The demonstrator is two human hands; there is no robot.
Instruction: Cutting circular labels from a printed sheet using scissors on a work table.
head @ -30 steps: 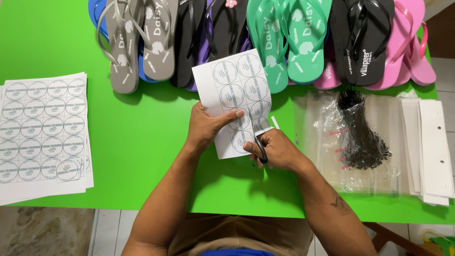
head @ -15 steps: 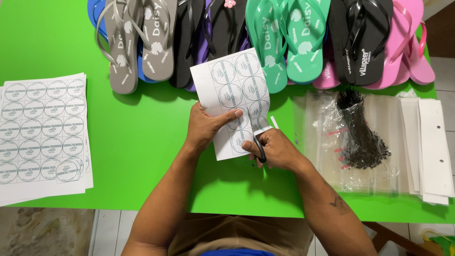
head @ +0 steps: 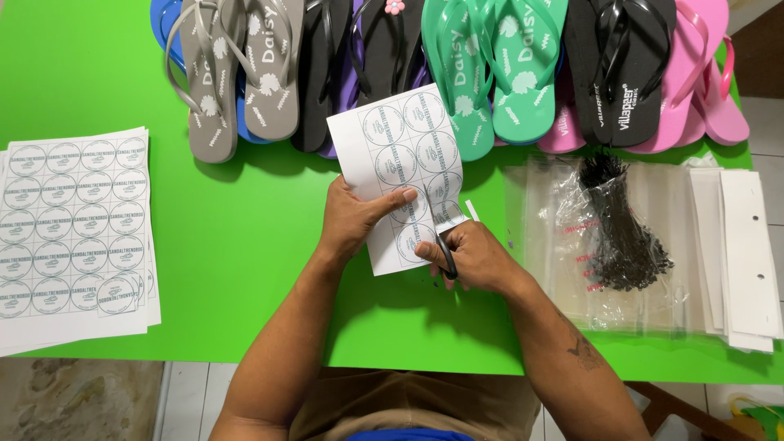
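White paper, thin, light and floppy, printed with rows of round labels, makes up the label sheet held up over the green tabletop, best pinched at its edge, as the left hand does, while the right hand fingers grip scissors cutting it.

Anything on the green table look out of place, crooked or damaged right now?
Little stands out. One cut round label lies loose and slightly askew on the stack of white printed label sheets at the left. A thin white paper offcut lies beside the right hand, which holds the black-handled scissors.
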